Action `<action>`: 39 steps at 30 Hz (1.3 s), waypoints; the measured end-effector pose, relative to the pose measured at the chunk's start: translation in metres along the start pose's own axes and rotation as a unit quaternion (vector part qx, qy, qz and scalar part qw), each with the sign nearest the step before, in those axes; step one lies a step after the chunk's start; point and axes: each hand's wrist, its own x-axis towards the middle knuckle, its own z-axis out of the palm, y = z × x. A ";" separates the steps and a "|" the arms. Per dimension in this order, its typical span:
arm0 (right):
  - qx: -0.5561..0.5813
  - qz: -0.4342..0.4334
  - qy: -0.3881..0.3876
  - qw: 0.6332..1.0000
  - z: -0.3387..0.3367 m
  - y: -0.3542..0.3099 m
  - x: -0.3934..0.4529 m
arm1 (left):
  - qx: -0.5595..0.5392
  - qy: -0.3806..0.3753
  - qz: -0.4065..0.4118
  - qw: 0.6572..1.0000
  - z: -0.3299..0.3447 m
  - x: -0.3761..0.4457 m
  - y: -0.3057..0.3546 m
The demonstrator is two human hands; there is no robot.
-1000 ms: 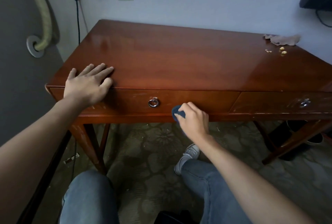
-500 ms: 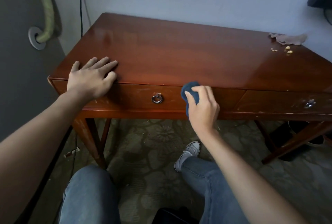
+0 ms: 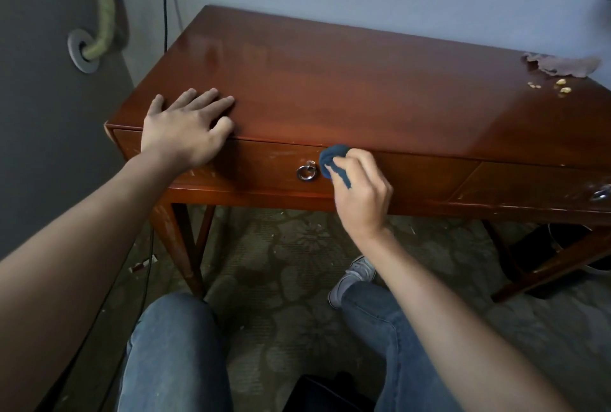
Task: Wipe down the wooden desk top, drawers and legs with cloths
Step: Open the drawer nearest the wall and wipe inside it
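The left hand (image 3: 185, 129) lies flat on the tabletop (image 3: 363, 87) at its front left corner, fingers (image 3: 211, 101) straight and slightly spread, holding nothing. The right hand (image 3: 362, 191) has its fingers curled around a blue cloth (image 3: 334, 158), pressing it against the left drawer (image 3: 264, 167) front, just right of the ring pull (image 3: 306, 172) and just under the tabletop edge. A second drawer (image 3: 535, 185) sits to the right, its pull (image 3: 600, 194) blurred. At the far right of the tabletop lie a brownish rag (image 3: 558, 65) and a few pale crumbs (image 3: 330, 94) beside it. A front leg (image 3: 180, 246) stands on patterned carpet (image 3: 291, 266). No brand, label or writing can be read anywhere.
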 end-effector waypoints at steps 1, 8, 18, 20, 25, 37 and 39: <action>-0.006 -0.007 -0.011 1.000 0.005 0.000 -0.009 | 0.000 -0.001 0.000 1.000 0.000 0.000 0.000; -0.045 0.072 -0.239 0.967 0.001 -0.002 -0.029 | 0.005 -0.007 0.001 1.000 0.001 0.002 -0.002; 0.153 0.350 -0.014 0.924 0.060 -0.111 -0.053 | 0.000 0.003 -0.006 1.000 0.002 0.001 -0.001; 0.157 0.347 -0.026 0.924 0.065 -0.119 -0.052 | 0.001 0.007 -0.005 1.000 0.002 0.001 -0.001; 0.201 0.345 0.015 0.916 0.054 -0.118 -0.035 | 0.000 0.027 -0.007 1.000 0.004 0.001 -0.002; 0.149 0.400 0.015 0.904 0.046 -0.108 -0.022 | -0.004 0.013 0.000 1.000 0.002 0.000 -0.002; 0.104 0.402 0.001 0.910 0.046 -0.118 -0.019 | -0.004 0.007 0.001 1.000 0.002 0.000 -0.002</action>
